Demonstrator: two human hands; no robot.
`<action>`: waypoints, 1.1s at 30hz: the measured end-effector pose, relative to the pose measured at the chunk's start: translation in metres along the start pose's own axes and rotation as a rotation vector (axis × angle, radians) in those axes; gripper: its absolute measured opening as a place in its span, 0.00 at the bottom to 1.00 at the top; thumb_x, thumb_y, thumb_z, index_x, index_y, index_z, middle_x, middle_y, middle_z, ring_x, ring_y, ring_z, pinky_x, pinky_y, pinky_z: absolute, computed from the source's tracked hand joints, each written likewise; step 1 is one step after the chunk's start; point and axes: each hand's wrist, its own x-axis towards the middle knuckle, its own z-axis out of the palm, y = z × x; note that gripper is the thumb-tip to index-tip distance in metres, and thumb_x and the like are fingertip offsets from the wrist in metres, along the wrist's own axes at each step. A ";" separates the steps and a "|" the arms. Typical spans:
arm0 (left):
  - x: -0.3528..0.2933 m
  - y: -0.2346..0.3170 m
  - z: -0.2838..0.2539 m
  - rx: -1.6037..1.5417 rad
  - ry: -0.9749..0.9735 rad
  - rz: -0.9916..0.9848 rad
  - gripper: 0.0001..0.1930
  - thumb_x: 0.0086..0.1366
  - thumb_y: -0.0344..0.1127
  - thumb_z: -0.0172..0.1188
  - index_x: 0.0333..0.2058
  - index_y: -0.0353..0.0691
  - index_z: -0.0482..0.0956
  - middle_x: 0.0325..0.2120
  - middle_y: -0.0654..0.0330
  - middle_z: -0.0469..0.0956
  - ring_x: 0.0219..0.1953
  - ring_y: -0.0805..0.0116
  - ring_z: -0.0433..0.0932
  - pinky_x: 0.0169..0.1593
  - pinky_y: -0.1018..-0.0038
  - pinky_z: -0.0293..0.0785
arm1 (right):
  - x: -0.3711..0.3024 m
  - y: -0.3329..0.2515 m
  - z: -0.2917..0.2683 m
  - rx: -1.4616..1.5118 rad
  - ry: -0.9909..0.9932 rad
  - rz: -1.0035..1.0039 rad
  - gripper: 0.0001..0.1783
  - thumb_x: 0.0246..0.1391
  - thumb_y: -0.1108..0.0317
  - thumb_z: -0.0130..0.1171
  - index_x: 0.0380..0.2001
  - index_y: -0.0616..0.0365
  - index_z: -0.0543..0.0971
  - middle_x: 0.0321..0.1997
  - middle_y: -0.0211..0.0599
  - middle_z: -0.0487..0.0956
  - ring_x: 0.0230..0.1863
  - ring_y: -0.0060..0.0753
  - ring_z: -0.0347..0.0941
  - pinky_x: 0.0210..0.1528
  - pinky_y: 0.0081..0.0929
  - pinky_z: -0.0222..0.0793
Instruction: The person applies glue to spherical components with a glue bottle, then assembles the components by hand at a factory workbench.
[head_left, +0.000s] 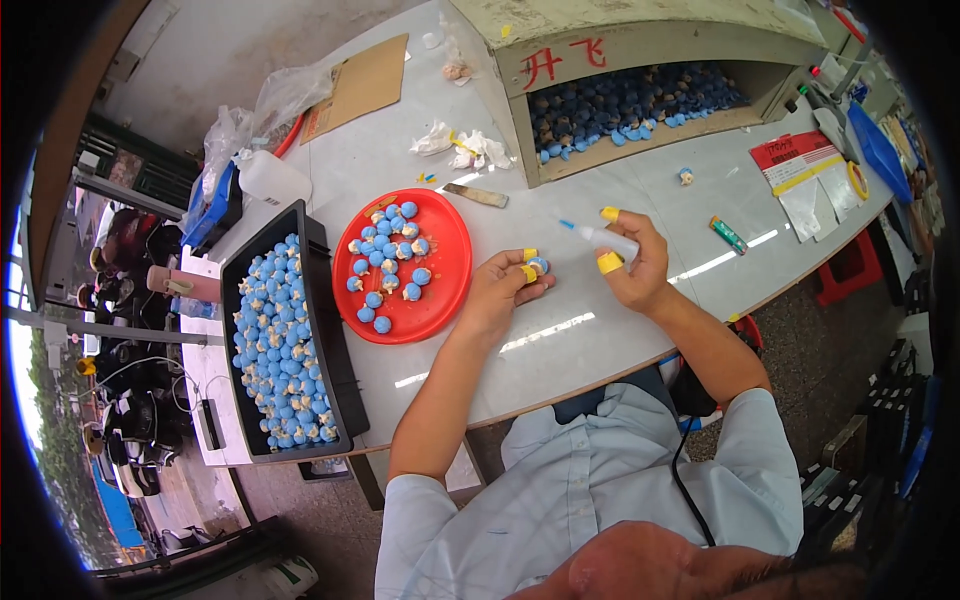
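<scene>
Between the yellow-covered fingertips of my left hand [503,288] is a small blue-and-cream ball-shaped piece [539,266]. My right hand [640,262], also with yellow finger covers, is closed round a small translucent squeeze bottle [610,241] whose thin blue nozzle points left, toward the held piece but apart from it. Left of my left hand lies a round red tray [447,285] with several similar blue pieces on it. Beyond it on the left, a black bin [343,400] is filled with many more of them.
A box-like cabinet [515,62] at the back holds a heap of dark blue pieces [630,105]. A flat scraper-like strip [476,195], crumpled tissues [480,150], a green tube [728,235] and a lone piece [686,176] lie about. A white jug [275,178] stands far left.
</scene>
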 end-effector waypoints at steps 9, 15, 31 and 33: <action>-0.004 0.008 -0.003 -0.119 -0.023 -0.042 0.11 0.63 0.26 0.50 0.45 0.34 0.69 0.41 0.53 0.77 0.42 0.65 0.80 0.42 0.80 0.78 | 0.015 0.025 -0.080 0.029 0.181 0.262 0.16 0.53 0.75 0.59 0.45 0.64 0.70 0.42 0.37 0.78 0.43 0.22 0.73 0.46 0.21 0.70; -0.004 0.005 -0.003 -0.078 -0.066 -0.057 0.10 0.63 0.27 0.53 0.43 0.37 0.70 0.40 0.57 0.78 0.41 0.68 0.80 0.40 0.81 0.76 | -0.021 0.106 -0.215 -0.544 0.482 0.351 0.15 0.52 0.69 0.62 0.41 0.64 0.74 0.34 0.31 0.74 0.31 0.22 0.67 0.37 0.21 0.68; -0.006 0.000 0.008 -0.158 -0.082 -0.029 0.13 0.61 0.23 0.55 0.45 0.32 0.67 0.43 0.51 0.76 0.46 0.60 0.79 0.46 0.79 0.79 | -0.018 0.014 -0.135 -0.608 0.408 0.089 0.12 0.52 0.78 0.56 0.41 0.60 0.75 0.31 0.35 0.75 0.32 0.29 0.72 0.36 0.24 0.68; -0.006 -0.002 0.003 -0.162 -0.077 -0.024 0.13 0.61 0.23 0.56 0.44 0.32 0.68 0.43 0.51 0.76 0.45 0.61 0.79 0.45 0.80 0.80 | 0.000 -0.004 -0.094 -0.446 0.019 0.023 0.13 0.48 0.83 0.53 0.39 0.62 0.74 0.33 0.40 0.75 0.33 0.34 0.74 0.36 0.24 0.69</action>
